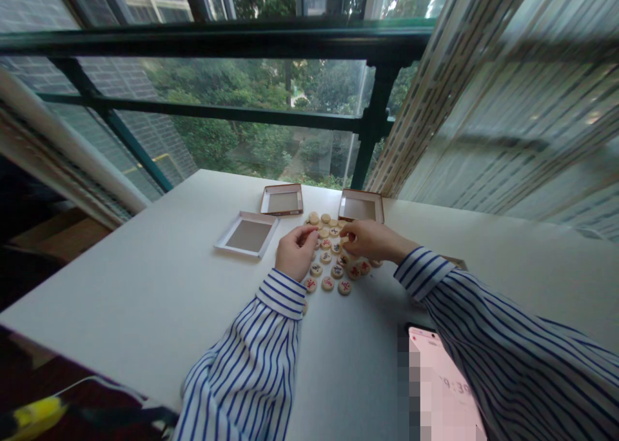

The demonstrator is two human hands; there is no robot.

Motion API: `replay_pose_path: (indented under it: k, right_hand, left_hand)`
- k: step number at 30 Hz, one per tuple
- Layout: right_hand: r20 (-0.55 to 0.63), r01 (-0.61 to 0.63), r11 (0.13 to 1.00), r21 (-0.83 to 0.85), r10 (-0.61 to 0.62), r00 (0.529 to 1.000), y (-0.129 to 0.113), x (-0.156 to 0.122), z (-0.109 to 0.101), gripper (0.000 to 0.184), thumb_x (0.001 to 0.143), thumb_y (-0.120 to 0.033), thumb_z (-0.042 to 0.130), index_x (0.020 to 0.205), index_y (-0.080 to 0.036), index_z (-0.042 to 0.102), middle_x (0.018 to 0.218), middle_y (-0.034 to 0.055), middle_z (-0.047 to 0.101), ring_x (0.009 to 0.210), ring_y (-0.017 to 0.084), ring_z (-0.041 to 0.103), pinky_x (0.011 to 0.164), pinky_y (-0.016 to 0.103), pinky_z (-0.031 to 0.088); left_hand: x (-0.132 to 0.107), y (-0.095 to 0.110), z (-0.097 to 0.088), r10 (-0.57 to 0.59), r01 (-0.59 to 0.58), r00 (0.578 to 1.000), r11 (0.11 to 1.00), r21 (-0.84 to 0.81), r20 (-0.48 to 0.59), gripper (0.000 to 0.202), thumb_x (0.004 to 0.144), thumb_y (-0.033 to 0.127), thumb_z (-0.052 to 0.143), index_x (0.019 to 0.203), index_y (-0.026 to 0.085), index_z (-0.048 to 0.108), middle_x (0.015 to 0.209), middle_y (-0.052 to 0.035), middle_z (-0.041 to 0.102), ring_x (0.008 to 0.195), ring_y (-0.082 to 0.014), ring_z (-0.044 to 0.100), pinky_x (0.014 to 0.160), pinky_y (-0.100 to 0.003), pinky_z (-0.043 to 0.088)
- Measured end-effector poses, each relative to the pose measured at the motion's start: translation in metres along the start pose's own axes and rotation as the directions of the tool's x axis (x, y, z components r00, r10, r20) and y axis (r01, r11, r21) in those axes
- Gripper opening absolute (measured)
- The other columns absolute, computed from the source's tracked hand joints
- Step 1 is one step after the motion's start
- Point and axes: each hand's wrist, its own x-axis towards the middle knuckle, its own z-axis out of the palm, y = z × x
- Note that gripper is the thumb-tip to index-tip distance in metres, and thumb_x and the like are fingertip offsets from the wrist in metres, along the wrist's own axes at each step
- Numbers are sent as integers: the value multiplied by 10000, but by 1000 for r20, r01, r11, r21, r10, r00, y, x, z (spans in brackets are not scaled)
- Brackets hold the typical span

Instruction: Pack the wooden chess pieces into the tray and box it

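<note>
Round wooden xiangqi pieces (337, 271), marked with red or dark characters, lie in a loose cluster on the white table (159, 260). My left hand (296, 251) is at the cluster's left side, thumb and fingertips pinched together beside the pieces; whatever is between them is hidden. From the right, my right hand (372, 240) reaches over the cluster with its fingers curled down. Its fingertips are closed at a xiangqi piece (345, 240), which they partly cover. Several pale pieces (325, 218) at the far edge show no clear marking.
Behind the pieces are a shallow brown-edged box part (282, 200) and another box part (362, 204). A white tray-like lid (247, 235) rests left of them. A phone (442, 383) lies under my right forearm. A green railing (232, 109) and window stand beyond the table.
</note>
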Motion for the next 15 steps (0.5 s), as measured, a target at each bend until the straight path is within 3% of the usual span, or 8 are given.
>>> replay_pose_path:
  k: [8,15]
  right_hand:
    - [-43,4,993,-122,-9,999,-1,-3,4,318,814,-339,403,944,-211,663,961,97,669,855,225,606,670,284,407]
    - [-38,22,984,-174,-29,999,-8,-3,2,315,784,-333,438,951,-185,661,973,137,650,855,256,593,669,319,409]
  left_hand:
    - [-4,-1,2,90,-94,995,980,176,33,254,735,315,574,887,137,673,718,-42,658,631,-134,576,586,-233,454]
    - [-6,-5,3,178,-189,982,945,266,65,241,761,311,548,903,166,679,747,-34,666,607,-121,559,568,-224,434]
